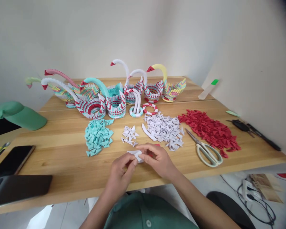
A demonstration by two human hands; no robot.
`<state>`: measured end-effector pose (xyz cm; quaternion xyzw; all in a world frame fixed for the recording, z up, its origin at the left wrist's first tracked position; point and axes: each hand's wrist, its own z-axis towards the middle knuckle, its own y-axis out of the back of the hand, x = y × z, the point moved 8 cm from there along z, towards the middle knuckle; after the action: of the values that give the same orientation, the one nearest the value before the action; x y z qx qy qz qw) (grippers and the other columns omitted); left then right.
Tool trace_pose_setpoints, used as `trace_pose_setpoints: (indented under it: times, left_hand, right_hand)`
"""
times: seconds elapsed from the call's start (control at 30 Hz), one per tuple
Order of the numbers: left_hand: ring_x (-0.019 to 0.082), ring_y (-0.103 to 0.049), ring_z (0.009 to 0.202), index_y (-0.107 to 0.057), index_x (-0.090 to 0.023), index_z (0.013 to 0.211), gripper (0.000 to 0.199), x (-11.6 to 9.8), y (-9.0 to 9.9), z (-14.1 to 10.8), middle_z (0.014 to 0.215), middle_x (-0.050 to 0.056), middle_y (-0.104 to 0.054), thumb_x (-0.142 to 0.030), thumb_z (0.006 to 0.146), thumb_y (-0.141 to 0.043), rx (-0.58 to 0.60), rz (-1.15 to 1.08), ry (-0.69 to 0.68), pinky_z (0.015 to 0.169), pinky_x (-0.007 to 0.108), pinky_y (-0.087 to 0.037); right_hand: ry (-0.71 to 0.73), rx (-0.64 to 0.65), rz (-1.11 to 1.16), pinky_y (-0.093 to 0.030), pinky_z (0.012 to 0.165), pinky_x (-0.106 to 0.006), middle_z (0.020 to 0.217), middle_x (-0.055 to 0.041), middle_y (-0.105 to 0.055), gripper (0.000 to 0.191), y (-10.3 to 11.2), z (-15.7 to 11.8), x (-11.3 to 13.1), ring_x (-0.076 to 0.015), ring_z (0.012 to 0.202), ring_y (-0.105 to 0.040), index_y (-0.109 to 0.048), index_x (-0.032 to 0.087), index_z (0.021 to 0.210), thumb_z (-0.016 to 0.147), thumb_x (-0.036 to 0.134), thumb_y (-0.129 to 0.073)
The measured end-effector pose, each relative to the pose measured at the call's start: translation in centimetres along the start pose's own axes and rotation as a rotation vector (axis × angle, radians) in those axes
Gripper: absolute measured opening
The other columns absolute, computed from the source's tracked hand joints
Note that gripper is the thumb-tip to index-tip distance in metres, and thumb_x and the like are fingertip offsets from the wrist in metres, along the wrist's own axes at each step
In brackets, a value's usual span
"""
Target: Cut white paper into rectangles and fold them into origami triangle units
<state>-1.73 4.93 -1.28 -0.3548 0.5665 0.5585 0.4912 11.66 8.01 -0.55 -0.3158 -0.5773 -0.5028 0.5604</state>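
Note:
Between the fingertips of both hands is a small white folded paper piece (138,154), held low over the table's front. My left hand (121,171) pinches its left side, thumb against forefinger. From the right, my right hand (159,159) grips the piece with thumb and fingers and covers part of it. Something red shows behind the right hand, mostly hidden. Just beyond the hands lies a small group of white folded triangles (130,135). Larger piles of white triangles (168,130), teal triangles (98,136) and red triangles (211,130) spread around it.
Several paper swans (91,106) stand along the back, near a red-and-white paper ring (150,108). Scissors (207,153) lie at right, car keys (243,125) farther right. A green bottle (22,116), a phone (11,161) and a dark laptop-like slab (26,187) occupy the left.

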Motion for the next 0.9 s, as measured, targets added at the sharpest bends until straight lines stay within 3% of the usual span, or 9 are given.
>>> trace_pose_setpoints:
  times: [0.1, 0.27, 0.37, 0.63, 0.9]
  left_hand:
    - [0.017, -0.056, 0.068, -0.067, -0.019, 0.079, 0.019, 0.6, -0.2, 0.0, 0.072, 0.003, -0.065, -0.031, 0.088, -0.055, -0.027, -0.071, 0.046, 0.064, 0.024, -0.042]
    - [0.017, -0.061, 0.068, -0.071, -0.018, 0.077, 0.016, 1.7, -0.1, 0.2, 0.072, 0.004, -0.070, -0.031, 0.083, -0.063, -0.114, -0.214, 0.124, 0.065, 0.025, -0.046]
    - [0.017, -0.061, 0.066, -0.071, -0.017, 0.078, 0.019, 2.0, -0.2, 0.0, 0.071, 0.004, -0.070, -0.033, 0.084, -0.062, -0.110, -0.296, 0.152, 0.064, 0.024, -0.048]
    - [0.018, -0.062, 0.069, -0.073, -0.017, 0.079, 0.014, 0.7, -0.1, -0.6, 0.071, 0.004, -0.070, -0.027, 0.082, -0.063, -0.185, -0.166, 0.086, 0.068, 0.026, -0.048]
    - [0.017, -0.061, 0.070, -0.071, -0.017, 0.077, 0.012, 2.0, -1.2, -0.4, 0.074, 0.004, -0.070, -0.026, 0.080, -0.064, -0.143, -0.284, 0.149, 0.068, 0.025, -0.047]
  right_hand:
    - [0.033, -0.015, -0.033, -0.047, 0.064, -0.025, 0.081, -0.0019, -0.067, 0.013, 0.1, 0.1, 0.4, -0.0143, 0.070, -0.060, -0.071, 0.021, 0.093, 0.085, 0.026, -0.063]
    - [0.020, -0.034, 0.008, -0.049, 0.064, -0.026, 0.078, -0.0021, -0.067, 0.011, 0.1, -0.1, 0.4, -0.0149, 0.070, -0.062, -0.069, 0.020, 0.089, 0.085, 0.028, -0.063]
    - [0.011, -0.027, 0.018, -0.049, 0.064, -0.026, 0.078, -0.0018, -0.068, 0.010, 0.0, -0.3, 0.2, -0.0150, 0.069, -0.062, -0.069, 0.020, 0.089, 0.085, 0.028, -0.063]
    - [0.044, -0.092, -0.071, -0.048, 0.062, -0.025, 0.073, -0.0012, -0.067, 0.008, 0.5, -0.7, 0.9, -0.0147, 0.067, -0.061, -0.067, 0.020, 0.080, 0.083, 0.027, -0.065]
    - [0.056, -0.049, -0.082, -0.050, 0.066, -0.027, 0.079, -0.0016, -0.068, 0.008, 0.8, -1.1, 0.8, -0.0155, 0.071, -0.063, -0.068, 0.021, 0.091, 0.087, 0.027, -0.064]
